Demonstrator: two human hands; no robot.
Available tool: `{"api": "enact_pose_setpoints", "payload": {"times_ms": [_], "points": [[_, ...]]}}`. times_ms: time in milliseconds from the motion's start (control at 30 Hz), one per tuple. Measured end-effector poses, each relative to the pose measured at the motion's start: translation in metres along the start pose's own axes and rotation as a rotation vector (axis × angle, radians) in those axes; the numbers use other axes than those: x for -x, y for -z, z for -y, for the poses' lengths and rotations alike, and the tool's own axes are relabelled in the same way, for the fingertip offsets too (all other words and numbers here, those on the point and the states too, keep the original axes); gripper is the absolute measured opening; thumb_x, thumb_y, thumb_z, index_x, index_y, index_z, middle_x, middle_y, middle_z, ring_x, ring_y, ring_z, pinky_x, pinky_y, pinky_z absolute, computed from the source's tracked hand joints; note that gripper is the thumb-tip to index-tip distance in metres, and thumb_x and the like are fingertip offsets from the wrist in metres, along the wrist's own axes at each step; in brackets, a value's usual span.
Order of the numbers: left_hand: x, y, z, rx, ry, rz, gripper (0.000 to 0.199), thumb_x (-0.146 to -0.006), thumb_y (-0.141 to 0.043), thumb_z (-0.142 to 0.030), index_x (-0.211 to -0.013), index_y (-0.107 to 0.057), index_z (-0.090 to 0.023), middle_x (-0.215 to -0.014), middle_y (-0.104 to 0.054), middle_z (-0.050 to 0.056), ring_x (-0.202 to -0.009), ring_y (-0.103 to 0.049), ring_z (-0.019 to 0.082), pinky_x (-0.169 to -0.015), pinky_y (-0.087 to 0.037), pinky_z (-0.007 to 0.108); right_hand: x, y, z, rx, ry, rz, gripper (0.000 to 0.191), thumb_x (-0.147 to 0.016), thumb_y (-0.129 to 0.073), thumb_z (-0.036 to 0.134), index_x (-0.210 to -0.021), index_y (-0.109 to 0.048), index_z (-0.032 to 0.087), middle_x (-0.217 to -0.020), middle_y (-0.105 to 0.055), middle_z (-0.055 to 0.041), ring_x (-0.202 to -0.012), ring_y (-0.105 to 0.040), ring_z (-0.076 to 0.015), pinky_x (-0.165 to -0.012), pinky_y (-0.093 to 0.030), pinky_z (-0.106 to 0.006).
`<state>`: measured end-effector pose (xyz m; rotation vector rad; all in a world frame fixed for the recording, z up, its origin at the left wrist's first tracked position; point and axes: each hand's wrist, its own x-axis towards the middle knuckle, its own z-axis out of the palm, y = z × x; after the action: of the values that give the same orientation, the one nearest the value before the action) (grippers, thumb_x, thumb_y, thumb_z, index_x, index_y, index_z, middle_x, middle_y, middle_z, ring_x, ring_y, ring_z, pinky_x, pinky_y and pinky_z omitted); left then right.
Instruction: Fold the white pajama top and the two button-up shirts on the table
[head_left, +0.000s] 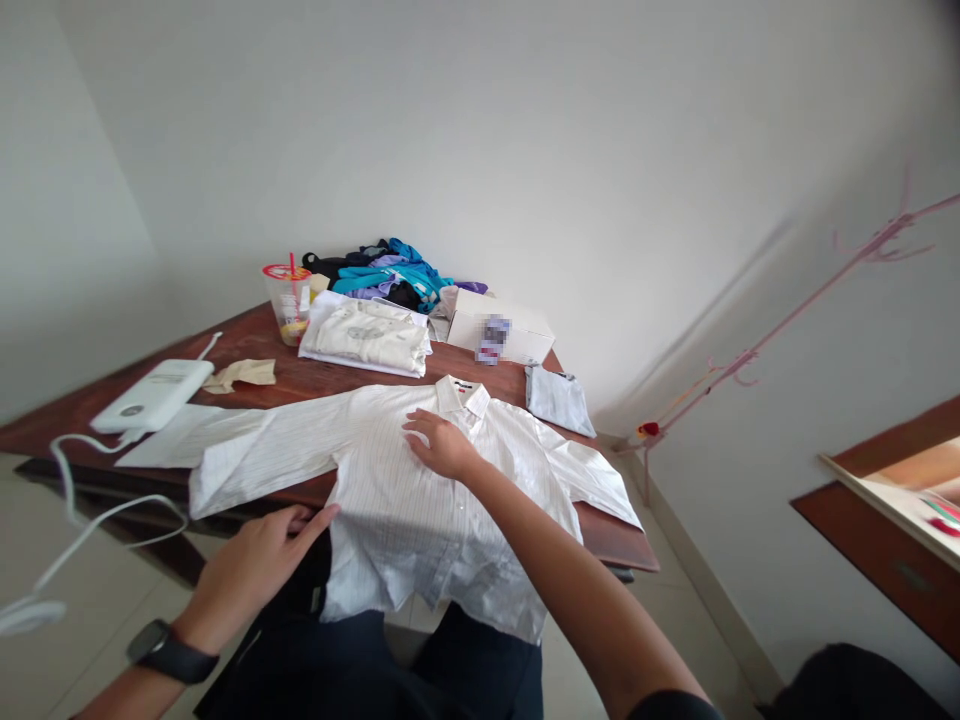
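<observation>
A white striped long-sleeved shirt (405,510) lies front up on the dark wooden table, collar away from me, its lower part hanging over the near edge. Its left-hand sleeve stretches across the table with a fold in it; the other sleeve slopes to the right. My right hand (441,446) rests palm down on the chest below the collar, fingers spread. At the shirt's left side edge, my left hand (262,555) has its fingers curled, thumb and forefinger closed on the fabric. A dark watch is on my left wrist.
On the table (247,325) are a white power bank (154,395) with a cable, a plastic cup (289,305) with a straw, folded white clothes (367,335), a clothes heap (397,275), a white box (517,330) and a folded grey garment (559,400). A pink rack (810,300) leans right.
</observation>
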<state>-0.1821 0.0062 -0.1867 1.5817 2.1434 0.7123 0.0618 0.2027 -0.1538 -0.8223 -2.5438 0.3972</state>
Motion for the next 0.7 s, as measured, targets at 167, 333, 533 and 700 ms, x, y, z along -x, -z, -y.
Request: {"api": "enact_pose_setpoints", "payload": {"times_ms": [167, 333, 533, 700], "points": [[-0.001, -0.008, -0.015, 0.137, -0.004, 0.067, 0.057, -0.088, -0.049, -0.072, -0.065, -0.063, -0.021, -0.068, -0.068, 0.005, -0.073, -0.067, 0.027, -0.065, -0.041, 0.029, 0.003, -0.021, 0.018, -0.074, 0.009, 0.122, 0.04, -0.099, -0.053, 0.033, -0.134, -0.065, 0.019, -0.148, -0.057, -0.0105, -0.141, -0.047, -0.0235, -0.118, -0.039, -0.041], [0.008, -0.021, -0.01, 0.532, -0.073, 0.063, 0.047, -0.089, -0.053, -0.065, -0.076, -0.06, -0.021, -0.071, -0.064, 0.001, -0.069, -0.062, 0.02, -0.064, -0.045, 0.025, 0.009, -0.035, 0.016, -0.072, -0.02, 0.129, 0.05, -0.098, -0.056, 0.043, -0.143, -0.058, 0.02, -0.159, -0.042, -0.0109, -0.15, -0.033, -0.0276, -0.123, -0.029, -0.049], [0.005, -0.004, -0.031, 0.104, -0.043, -0.095, 0.042, -0.084, -0.06, -0.066, -0.094, -0.057, -0.025, -0.076, -0.069, 0.002, -0.072, -0.068, 0.024, -0.064, -0.044, 0.027, 0.013, -0.037, 0.019, 0.009, -0.004, 0.163, 0.053, -0.099, -0.053, 0.048, -0.148, -0.053, 0.026, -0.164, -0.033, -0.0089, -0.153, -0.025, -0.0304, -0.123, -0.024, -0.052], [-0.019, 0.01, -0.051, -0.215, -0.022, -0.098, 0.03, -0.091, -0.05, -0.053, -0.087, -0.058, -0.024, -0.073, -0.07, 0.005, -0.073, -0.07, 0.028, -0.058, -0.035, 0.028, 0.013, -0.036, 0.022, 0.037, 0.006, 0.161, 0.052, -0.1, -0.052, 0.049, -0.148, -0.053, 0.027, -0.164, -0.033, -0.0085, -0.153, -0.025, -0.0308, -0.123, -0.024, -0.052]]}}
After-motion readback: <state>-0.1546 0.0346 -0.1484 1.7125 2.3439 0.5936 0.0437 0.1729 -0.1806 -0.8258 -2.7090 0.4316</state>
